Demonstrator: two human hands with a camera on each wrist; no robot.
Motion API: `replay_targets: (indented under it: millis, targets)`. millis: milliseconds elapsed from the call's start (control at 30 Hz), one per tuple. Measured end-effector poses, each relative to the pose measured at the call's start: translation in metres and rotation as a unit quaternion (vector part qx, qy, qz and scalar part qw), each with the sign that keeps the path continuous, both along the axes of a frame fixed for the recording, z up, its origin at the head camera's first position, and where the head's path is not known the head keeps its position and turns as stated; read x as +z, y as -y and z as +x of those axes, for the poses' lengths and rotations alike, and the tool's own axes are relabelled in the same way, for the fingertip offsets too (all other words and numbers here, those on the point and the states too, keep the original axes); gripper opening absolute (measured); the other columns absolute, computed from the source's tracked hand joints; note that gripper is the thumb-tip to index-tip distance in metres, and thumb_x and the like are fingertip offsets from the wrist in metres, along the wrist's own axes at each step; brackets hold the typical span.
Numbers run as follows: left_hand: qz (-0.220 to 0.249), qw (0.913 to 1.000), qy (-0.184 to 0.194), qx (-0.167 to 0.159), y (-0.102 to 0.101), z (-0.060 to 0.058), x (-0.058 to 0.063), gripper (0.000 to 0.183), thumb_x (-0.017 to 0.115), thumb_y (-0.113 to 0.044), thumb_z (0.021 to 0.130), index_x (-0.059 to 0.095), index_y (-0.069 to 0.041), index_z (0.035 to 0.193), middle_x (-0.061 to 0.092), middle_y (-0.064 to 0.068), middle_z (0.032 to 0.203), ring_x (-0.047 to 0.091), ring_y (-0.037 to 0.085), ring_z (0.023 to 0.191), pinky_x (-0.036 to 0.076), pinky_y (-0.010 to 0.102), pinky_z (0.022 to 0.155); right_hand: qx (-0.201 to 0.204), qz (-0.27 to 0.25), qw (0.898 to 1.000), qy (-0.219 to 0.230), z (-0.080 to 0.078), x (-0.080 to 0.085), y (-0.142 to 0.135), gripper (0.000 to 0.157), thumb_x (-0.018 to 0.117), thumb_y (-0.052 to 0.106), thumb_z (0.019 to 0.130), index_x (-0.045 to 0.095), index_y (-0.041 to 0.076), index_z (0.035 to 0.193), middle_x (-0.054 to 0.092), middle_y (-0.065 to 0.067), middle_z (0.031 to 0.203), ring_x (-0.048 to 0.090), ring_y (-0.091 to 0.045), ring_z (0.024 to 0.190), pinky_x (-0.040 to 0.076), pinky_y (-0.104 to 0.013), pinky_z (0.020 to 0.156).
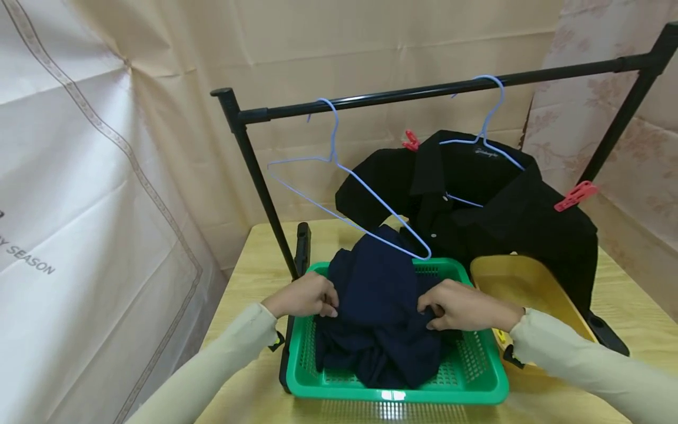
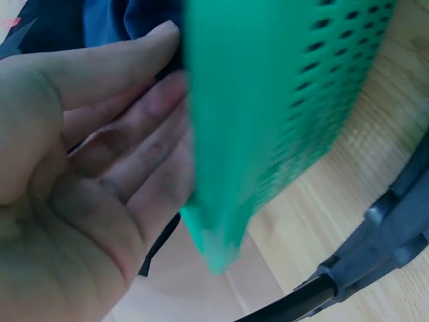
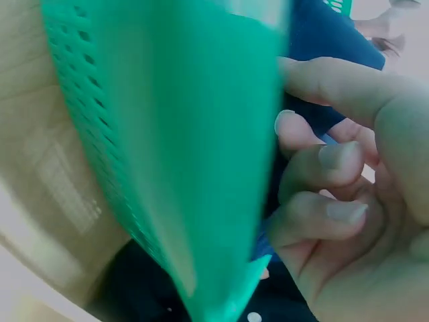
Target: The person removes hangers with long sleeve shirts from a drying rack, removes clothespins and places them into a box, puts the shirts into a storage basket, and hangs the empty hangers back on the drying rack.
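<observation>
A dark navy garment [image 1: 378,294] lies bunched in a green perforated basket [image 1: 397,396], its upper part raised in a fold. At its left side my left hand [image 1: 309,296] pinches the cloth; the left wrist view shows the thumb [image 2: 157,43] against navy fabric, the other fingertips partly hidden by the basket rim. My right hand [image 1: 458,306] pinches the opposite side, fingers curled. In the right wrist view, fingers [image 3: 322,218] bend beside the basket wall. Just above the garment, an unused blue wire hanger [image 1: 371,197] hangs from a black rail [image 1: 413,92].
A black collared shirt [image 1: 498,229] hangs on another blue hanger [image 1: 498,106], with red clothespins [image 1: 576,195] at its shoulders. A yellow tray [image 1: 521,280] stands right of the basket, partly behind my right forearm. The rack's black post [image 1: 265,188] rises at left from the wooden table [image 1: 238,294].
</observation>
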State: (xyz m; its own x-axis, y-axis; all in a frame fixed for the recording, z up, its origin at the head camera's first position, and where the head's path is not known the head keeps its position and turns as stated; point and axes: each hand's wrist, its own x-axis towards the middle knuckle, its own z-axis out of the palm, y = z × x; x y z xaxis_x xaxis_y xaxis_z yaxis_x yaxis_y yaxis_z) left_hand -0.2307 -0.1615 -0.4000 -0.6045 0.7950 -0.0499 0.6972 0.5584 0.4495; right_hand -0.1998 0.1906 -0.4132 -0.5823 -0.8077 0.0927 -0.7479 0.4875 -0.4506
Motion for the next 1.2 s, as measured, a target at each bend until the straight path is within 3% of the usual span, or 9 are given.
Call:
replay_targets:
  millis: [233,333,433,633,767,867,967,1067,1200]
  targets:
    - [-0.017,0.9966,0.081,-0.003,0.002,-0.006,0.000,0.008,0.067,-0.019,0.090,0.074,-0.016,0.087,0.066,-0.006,0.072,0.064,0.013,0.061,0.050,0.022,0.054,0.041,0.031,0.995,0.082,-0.001,0.008,-0.003,0.031,0.060,-0.005,0.085,0.069,0.018,0.104,0.054,0.014,0.065,0.049,0.001,0.057,0.044,-0.019,0.059]
    - [0.012,0.9942,0.099,0.040,0.005,-0.014,0.008,0.016,0.062,-0.023,0.094,0.073,-0.017,0.086,0.067,0.000,0.073,0.065,0.018,0.061,0.052,0.027,0.055,-0.004,0.044,0.992,0.117,-0.007,0.029,-0.008,0.038,0.049,-0.010,0.085,0.068,0.011,0.110,0.059,0.009,0.067,0.053,-0.003,0.057,0.045,-0.022,0.058]
    - [0.041,0.9909,0.077,0.102,0.007,-0.025,0.015,0.020,0.060,-0.027,0.096,0.072,-0.015,0.084,0.067,0.003,0.071,0.065,0.019,0.058,0.053,0.030,0.055,-0.089,0.029,0.990,0.106,-0.018,0.045,-0.010,0.036,0.045,-0.009,0.088,0.067,0.008,0.111,0.063,0.004,0.070,0.050,-0.007,0.053,0.042,-0.024,0.051]
    - [0.065,0.9747,0.049,0.208,0.003,-0.040,0.018,0.021,0.065,-0.032,0.091,0.068,-0.013,0.099,0.066,0.005,0.078,0.064,0.021,0.057,0.052,0.032,0.053,-0.223,-0.029,0.971,0.079,-0.045,0.037,0.002,0.018,0.054,0.018,0.097,0.064,0.011,0.111,0.064,0.000,0.076,0.046,-0.013,0.049,0.037,-0.027,0.046]
    - [0.024,0.9688,0.089,0.230,-0.005,-0.045,0.018,0.044,0.069,-0.036,0.088,0.062,-0.005,0.118,0.067,0.006,0.076,0.066,0.023,0.062,0.053,0.031,0.056,-0.246,-0.039,0.962,0.107,-0.055,0.021,0.014,0.042,0.056,0.046,0.094,0.063,0.009,0.114,0.065,0.000,0.074,0.051,-0.016,0.053,0.041,-0.031,0.049]
    - [-0.006,0.9700,0.092,0.225,-0.012,-0.046,0.018,0.052,0.072,-0.033,0.086,0.058,0.000,0.124,0.067,0.007,0.069,0.066,0.024,0.062,0.052,0.030,0.057,-0.250,-0.040,0.962,0.105,-0.060,0.013,0.019,0.052,0.058,0.053,0.090,0.063,0.006,0.113,0.064,0.002,0.073,0.054,-0.014,0.056,0.044,-0.030,0.054]
    - [-0.003,0.9735,0.069,0.218,-0.018,-0.048,0.018,0.044,0.075,-0.025,0.084,0.062,0.001,0.117,0.066,0.005,0.063,0.065,0.022,0.057,0.051,0.027,0.055,-0.252,-0.047,0.962,0.091,-0.065,0.009,0.023,0.043,0.063,0.046,0.090,0.065,0.006,0.105,0.063,0.002,0.071,0.056,-0.014,0.060,0.044,-0.032,0.057]
    - [-0.008,0.9782,0.003,0.208,-0.022,-0.049,0.016,0.020,0.075,-0.017,0.084,0.061,-0.005,0.076,0.050,-0.002,0.048,0.057,0.014,0.045,0.044,0.021,0.046,-0.255,-0.054,0.963,0.069,-0.070,0.007,0.026,0.029,0.067,0.033,0.090,0.068,0.007,0.100,0.063,0.004,0.069,0.058,-0.012,0.061,0.047,-0.040,0.069]
    - [-0.023,0.9760,-0.099,0.193,-0.024,-0.052,0.012,0.052,0.071,-0.008,0.086,0.032,-0.016,0.052,0.027,-0.007,0.044,0.042,0.005,0.036,0.033,0.019,0.041,-0.261,-0.073,0.962,0.044,-0.073,0.005,0.027,0.018,0.068,0.021,0.089,0.071,0.006,0.100,0.066,0.005,0.071,0.060,-0.009,0.064,0.047,-0.045,0.081]
